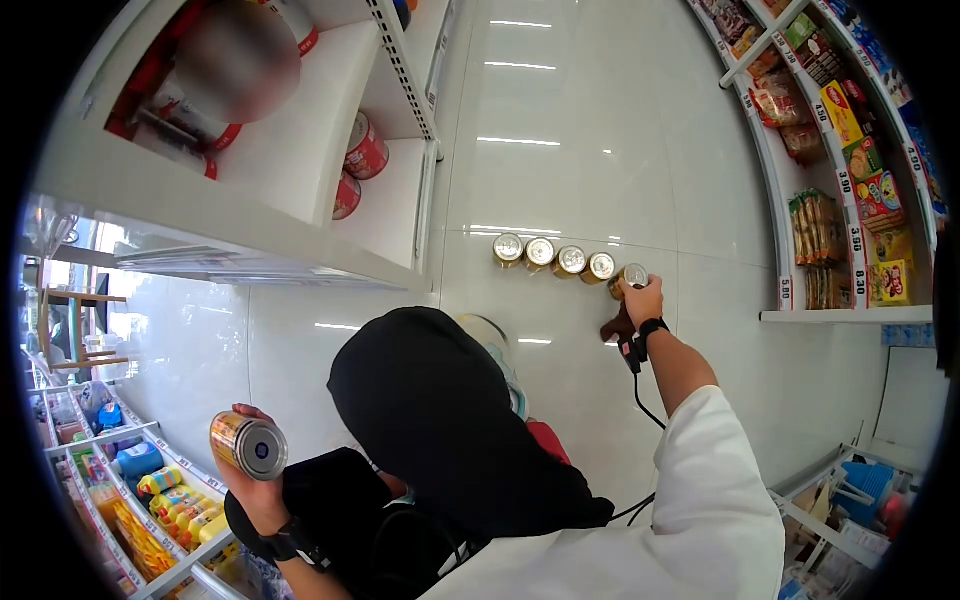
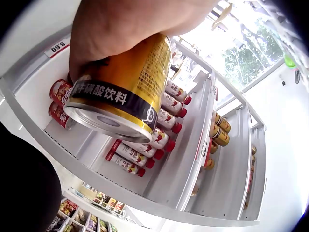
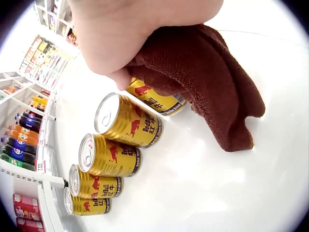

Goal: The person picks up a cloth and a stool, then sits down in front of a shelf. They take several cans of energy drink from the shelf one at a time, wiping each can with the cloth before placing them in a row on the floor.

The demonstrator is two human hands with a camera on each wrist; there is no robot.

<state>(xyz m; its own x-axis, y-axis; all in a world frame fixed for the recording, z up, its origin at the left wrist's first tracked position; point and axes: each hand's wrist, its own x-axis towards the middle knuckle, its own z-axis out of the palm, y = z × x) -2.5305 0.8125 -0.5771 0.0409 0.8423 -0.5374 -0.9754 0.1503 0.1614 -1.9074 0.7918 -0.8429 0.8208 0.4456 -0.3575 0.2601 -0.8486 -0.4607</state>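
My left hand (image 1: 258, 498) grips a gold drink can (image 1: 240, 440) at the lower left, its base turned towards the head camera. The left wrist view shows that can close up, with a dark band of white lettering round its lower end. On the white floor, my right hand (image 1: 643, 298) grips the end can (image 3: 159, 100) of a row, with a brown cloth (image 3: 207, 89) bunched in the same hand and hanging down beside it. The other gold Red Bull cans (image 3: 129, 121) stand upright in a line next to it, silver tops up. The right fingertips are partly hidden.
A white shelf unit (image 1: 350, 255) with red cans (image 1: 367, 150) stands at the left. Packaged snacks fill another shelf (image 1: 840, 317) at the right. Bottles (image 2: 131, 153) lie on the shelf behind the left hand. A black cable (image 1: 648, 402) hangs from the right wrist.
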